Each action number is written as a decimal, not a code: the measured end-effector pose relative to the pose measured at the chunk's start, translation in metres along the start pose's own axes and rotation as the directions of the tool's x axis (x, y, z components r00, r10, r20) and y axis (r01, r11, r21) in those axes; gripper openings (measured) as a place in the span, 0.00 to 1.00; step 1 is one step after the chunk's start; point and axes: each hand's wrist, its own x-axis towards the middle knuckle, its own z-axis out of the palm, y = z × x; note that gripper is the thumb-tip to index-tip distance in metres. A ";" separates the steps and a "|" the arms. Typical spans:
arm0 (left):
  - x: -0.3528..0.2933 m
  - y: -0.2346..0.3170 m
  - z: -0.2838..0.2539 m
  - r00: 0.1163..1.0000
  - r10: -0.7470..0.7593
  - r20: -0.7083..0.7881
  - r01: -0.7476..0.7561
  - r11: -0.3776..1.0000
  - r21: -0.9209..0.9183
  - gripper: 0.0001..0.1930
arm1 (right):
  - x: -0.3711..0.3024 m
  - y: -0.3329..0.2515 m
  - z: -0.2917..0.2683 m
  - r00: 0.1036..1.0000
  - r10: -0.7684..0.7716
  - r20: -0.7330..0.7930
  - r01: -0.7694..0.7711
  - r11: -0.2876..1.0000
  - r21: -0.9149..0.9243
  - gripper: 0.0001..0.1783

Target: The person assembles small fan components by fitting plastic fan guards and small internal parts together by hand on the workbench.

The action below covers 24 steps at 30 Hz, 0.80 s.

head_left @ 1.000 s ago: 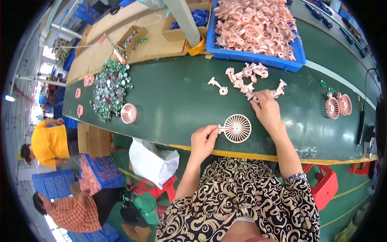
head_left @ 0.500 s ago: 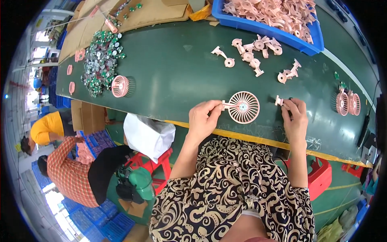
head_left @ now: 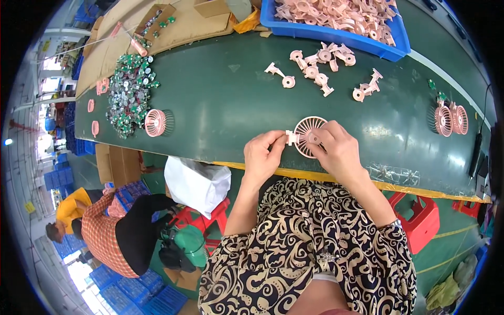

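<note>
A round pink fan cage [head_left: 306,125] with thin spokes is in front of me, just above the table's near edge. My left hand [head_left: 263,156] is closed in a pinch at the stem on the cage's left side. My right hand [head_left: 338,152] reaches over the cage's right half, its fingers closed on a small pink bracket [head_left: 292,138]. The bracket lies across the cage, with its T-shaped end beside my left fingertips and its ring end near the cage's middle. My right fingers partly hide the cage and the bracket.
Loose pink brackets [head_left: 321,77] lie beyond my hands, before a blue bin [head_left: 336,34] full of them. At the left is a heap of green circuit boards [head_left: 128,94] beside another pink cage [head_left: 155,123]. Two cages [head_left: 443,121] stand at the right. Two people work at the left.
My right hand has moved left with the bracket, bringing it from the cage's right side onto the cage. My left hand keeps its pinch. The people at the left have shifted.
</note>
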 end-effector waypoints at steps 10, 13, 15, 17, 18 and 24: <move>0.008 0.012 -0.009 0.981 -0.142 0.132 0.136 0.989 0.052 0.09 | 0.007 0.002 0.010 0.988 0.015 0.156 0.018 0.979 -0.205 0.11; 0.016 0.025 -0.008 0.981 -0.163 0.104 0.164 0.986 0.001 0.11 | 0.012 0.001 0.013 0.977 0.027 0.211 0.031 0.963 -0.267 0.09; 0.015 0.029 -0.006 0.990 -0.142 0.020 0.132 0.958 0.254 0.22 | 0.019 -0.003 0.017 0.972 -0.050 0.228 0.107 0.964 -0.243 0.08; 0.014 0.028 0.003 0.997 -0.073 0.019 0.064 0.951 0.301 0.31 | 0.017 -0.010 0.007 0.979 -0.063 0.192 0.107 0.967 -0.229 0.06; 0.015 0.028 0.009 0.994 -0.097 0.040 0.080 0.946 0.314 0.32 | 0.016 -0.010 0.006 0.980 -0.059 0.192 0.100 0.972 -0.214 0.06; 0.011 0.013 0.025 0.999 -0.005 -0.031 0.012 0.977 0.213 0.30 | 0.007 -0.011 0.007 0.989 -0.050 0.138 0.071 0.986 -0.151 0.10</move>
